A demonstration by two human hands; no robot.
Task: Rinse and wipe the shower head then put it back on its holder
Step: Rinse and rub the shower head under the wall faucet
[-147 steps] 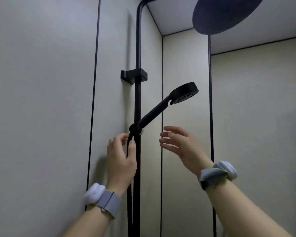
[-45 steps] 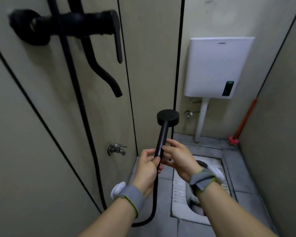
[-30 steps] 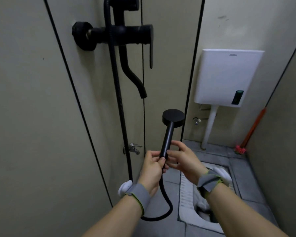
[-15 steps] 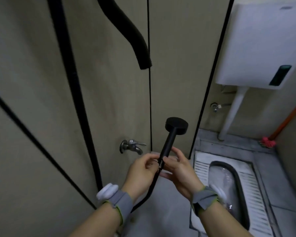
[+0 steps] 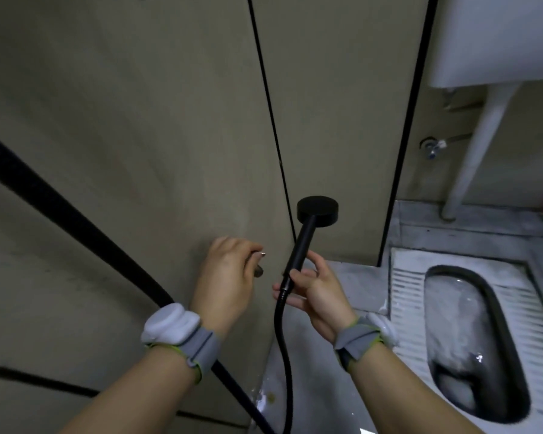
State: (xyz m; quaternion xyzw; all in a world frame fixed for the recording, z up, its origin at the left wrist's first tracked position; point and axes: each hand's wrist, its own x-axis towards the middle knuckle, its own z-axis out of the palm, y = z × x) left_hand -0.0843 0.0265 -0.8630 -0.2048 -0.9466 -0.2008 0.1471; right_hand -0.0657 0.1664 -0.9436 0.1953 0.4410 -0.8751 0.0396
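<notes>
**Two hands low by the wall, one on the shower head**

My right hand (image 5: 317,292) grips the black shower head (image 5: 308,233) by the lower end of its handle, thumb and fingers curled round it just above where the hose (image 5: 279,339) joins. The handle leans up and a little to the right, and the round head sits at the top with its back towards me, in front of the beige wall panel (image 5: 170,120). The hose drops from my grip and runs off the bottom edge of the view.

My left hand (image 5: 229,277) is just beside it, against the wall, fingers curled round a small metal tap (image 5: 259,261); only its tip and part of its handle show past my fingers.

To the right, set in the grey floor (image 5: 358,286), is the squat toilet (image 5: 470,333), and above it the lower edge of the white cistern (image 5: 496,42) with its pipe (image 5: 477,151) running down.
</notes>
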